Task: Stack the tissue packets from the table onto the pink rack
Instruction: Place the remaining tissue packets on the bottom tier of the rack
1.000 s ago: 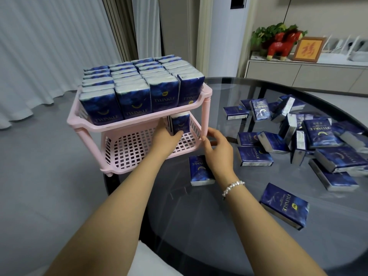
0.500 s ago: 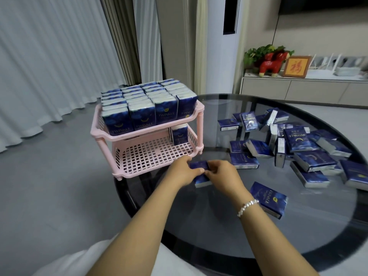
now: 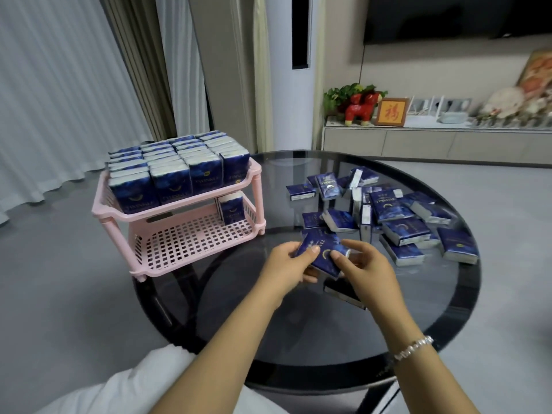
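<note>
A two-tier pink rack [image 3: 191, 249] stands on the left edge of the round dark glass table [image 3: 298, 333]. Its top shelf is packed with several upright dark-blue tissue packets [image 3: 176, 171]. One packet [image 3: 230, 208] stands upright at the back right of the lower shelf. Above the table, to the right of the rack, my left hand [image 3: 283, 268] and my right hand [image 3: 363, 268] both grip one blue tissue packet [image 3: 324, 252], thumbs on its top face. A pile of loose packets [image 3: 388, 210] lies on the right half of the table.
Another packet [image 3: 343, 291] lies on the glass just under my right hand. Most of the lower shelf's grid floor is bare. Beyond the table are a low cabinet [image 3: 433, 141] with ornaments, curtains on the left and grey floor around.
My left hand left the packet standing on the lower shelf and came back to the table. Both hands took a packet off the glass and lifted it. The camera pulled back.
</note>
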{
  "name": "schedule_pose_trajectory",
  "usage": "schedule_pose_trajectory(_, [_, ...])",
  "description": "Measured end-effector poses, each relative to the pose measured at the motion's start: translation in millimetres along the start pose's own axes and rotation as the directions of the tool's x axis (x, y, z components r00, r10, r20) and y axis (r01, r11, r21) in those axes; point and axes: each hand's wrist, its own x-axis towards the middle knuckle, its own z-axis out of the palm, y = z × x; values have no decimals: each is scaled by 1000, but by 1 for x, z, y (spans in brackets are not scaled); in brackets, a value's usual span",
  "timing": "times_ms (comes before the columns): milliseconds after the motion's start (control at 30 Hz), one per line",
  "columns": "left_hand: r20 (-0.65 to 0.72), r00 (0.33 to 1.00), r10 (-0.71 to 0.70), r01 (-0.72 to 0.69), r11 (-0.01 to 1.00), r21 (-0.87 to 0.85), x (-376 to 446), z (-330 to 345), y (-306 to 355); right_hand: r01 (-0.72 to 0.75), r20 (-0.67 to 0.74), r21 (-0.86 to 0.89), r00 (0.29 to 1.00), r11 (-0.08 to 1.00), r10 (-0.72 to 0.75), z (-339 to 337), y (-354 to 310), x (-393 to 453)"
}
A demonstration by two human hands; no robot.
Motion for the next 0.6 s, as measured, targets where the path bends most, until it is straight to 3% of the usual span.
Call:
schedule_pose_trajectory(133, [-57, 994, 96, -79, 966, 246, -1, 23, -6, -27, -140, -111, 990, 994, 11, -15, 15, -5])
schedule_pose_trajectory(300, [-54, 987, 149, -104, 868, 486, -1, 31, -18, -80, -170, -212, 984, 974, 44, -17, 33, -11])
schedule_pose_trajectory(467, [18, 993, 118, -115, 910, 398, -4, 36, -18, -121, -108, -473, 991, 873, 78, -22, 35, -18])
schedule_pose_trajectory(600, [45, 997, 62, -73, 958, 279, 0, 35, -20, -58, -56, -433, 998, 899, 37, -22, 30, -18])
